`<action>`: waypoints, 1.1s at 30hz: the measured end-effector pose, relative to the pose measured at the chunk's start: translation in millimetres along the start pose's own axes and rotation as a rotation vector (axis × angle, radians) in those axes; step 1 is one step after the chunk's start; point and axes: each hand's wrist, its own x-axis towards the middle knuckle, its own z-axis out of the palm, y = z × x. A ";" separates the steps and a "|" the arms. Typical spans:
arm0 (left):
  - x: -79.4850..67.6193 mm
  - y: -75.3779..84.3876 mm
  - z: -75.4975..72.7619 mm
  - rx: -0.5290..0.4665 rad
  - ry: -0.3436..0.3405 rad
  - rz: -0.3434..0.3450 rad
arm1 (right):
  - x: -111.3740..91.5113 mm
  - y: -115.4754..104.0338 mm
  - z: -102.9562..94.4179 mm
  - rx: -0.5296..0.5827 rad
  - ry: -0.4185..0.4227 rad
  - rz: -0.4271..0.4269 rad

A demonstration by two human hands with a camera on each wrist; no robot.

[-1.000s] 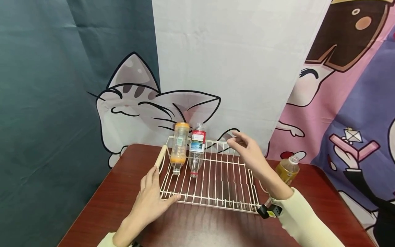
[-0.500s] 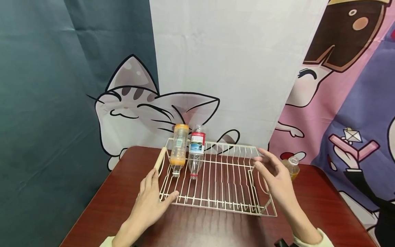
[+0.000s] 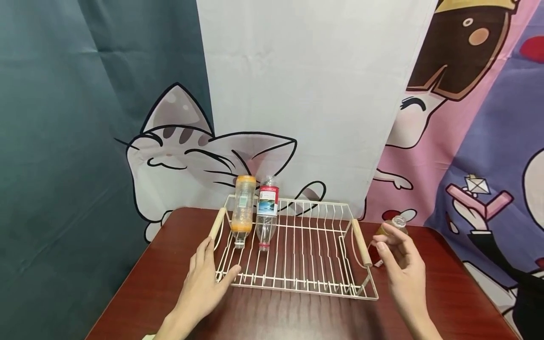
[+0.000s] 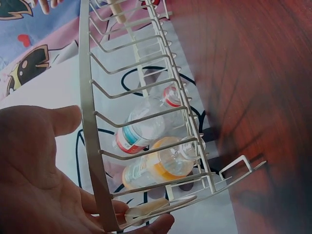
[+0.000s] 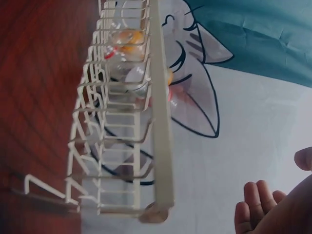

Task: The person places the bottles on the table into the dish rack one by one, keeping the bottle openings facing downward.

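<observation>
A cream wire dish rack (image 4: 87, 117) stands on the table and holds two clear plastic bottles, necks down and leaning back. The left bottle (image 3: 243, 208) has orange bands; the other bottle (image 3: 267, 200) wears a red-topped label with a blue picture. My left hand (image 3: 199, 278) rests at the rack's front left corner, fingertips at the left wooden handle (image 3: 218, 223) and thumb spread by the front rim. Just outside the right wooden handle (image 3: 361, 243), my right hand (image 3: 405, 269) hovers with loosely bent fingers and nothing in them. It partly hides a third bottle (image 3: 398, 221).
The dark red tabletop (image 3: 148, 283) runs around the rack. Behind it hangs a cloth backdrop (image 3: 306, 94) with cartoon figures, close to the rack's back edge.
My right hand has moved from over the rack's right part, rightward and down, past the right handle towards the third bottle. My left hand stays at its corner; the head view has shifted slightly.
</observation>
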 end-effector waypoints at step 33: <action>1.0 -3.6 -0.8 0.050 -0.066 -0.075 | 36.3 87.5 -62.9 -0.167 0.196 0.493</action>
